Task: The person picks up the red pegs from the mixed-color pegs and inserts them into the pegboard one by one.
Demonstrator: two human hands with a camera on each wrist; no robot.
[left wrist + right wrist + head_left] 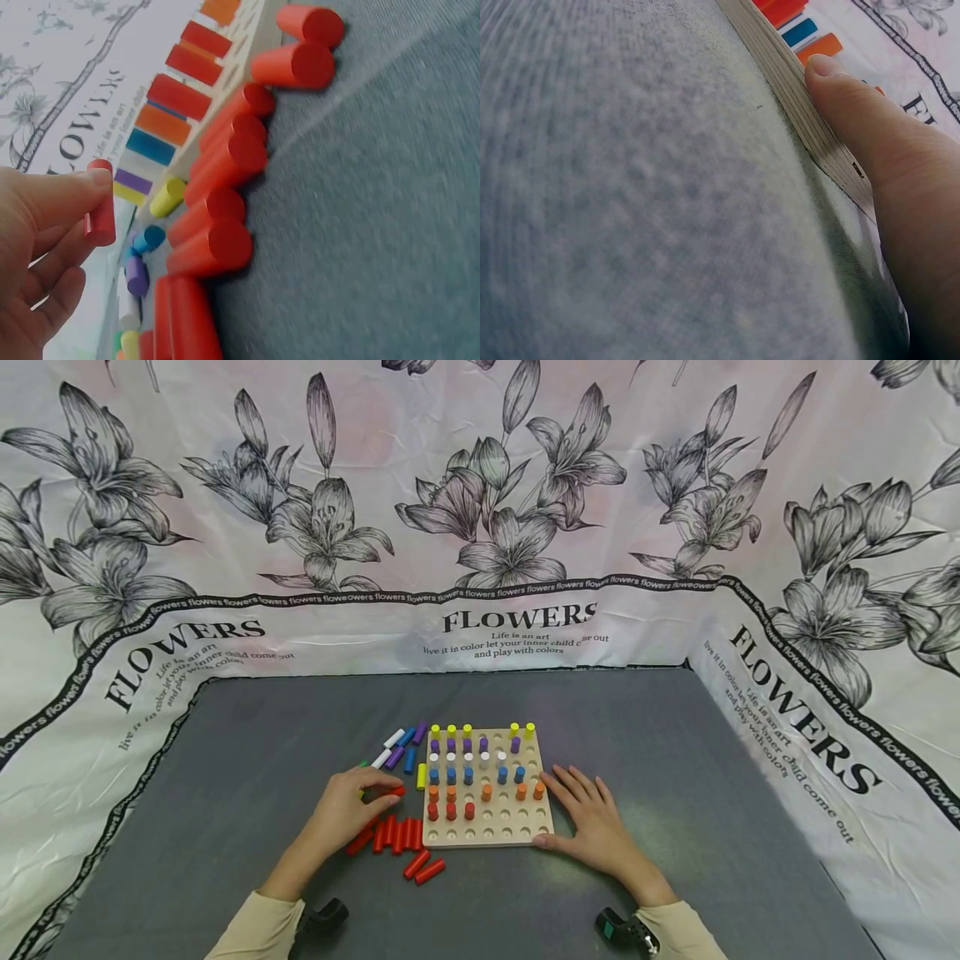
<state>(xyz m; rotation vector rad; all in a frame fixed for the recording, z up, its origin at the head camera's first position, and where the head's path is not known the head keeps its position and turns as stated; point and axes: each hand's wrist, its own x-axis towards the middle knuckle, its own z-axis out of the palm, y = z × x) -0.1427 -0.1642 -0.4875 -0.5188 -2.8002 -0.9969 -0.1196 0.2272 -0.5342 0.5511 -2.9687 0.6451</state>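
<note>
My left hand (341,806) pinches a red peg (103,221) between thumb and fingers, raised just left of a wooden pegboard (517,837). The board carries rows of upright pegs: yellow at the back, then purple, white, blue, orange and red. Three red pegs (451,812) stand at the left of the red row, and the holes in front of them are bare. My right hand (592,827) rests against the board's right side with fingers spread. Its thumb (847,94) touches the near right corner.
Several loose red pegs (408,833) lie beside the board's near left corner, two of them farther forward. White, blue, purple and yellow loose pegs (410,760) lie at its far left. A grey cloth (225,760) covers the table, with a flower-printed curtain (345,635) behind.
</note>
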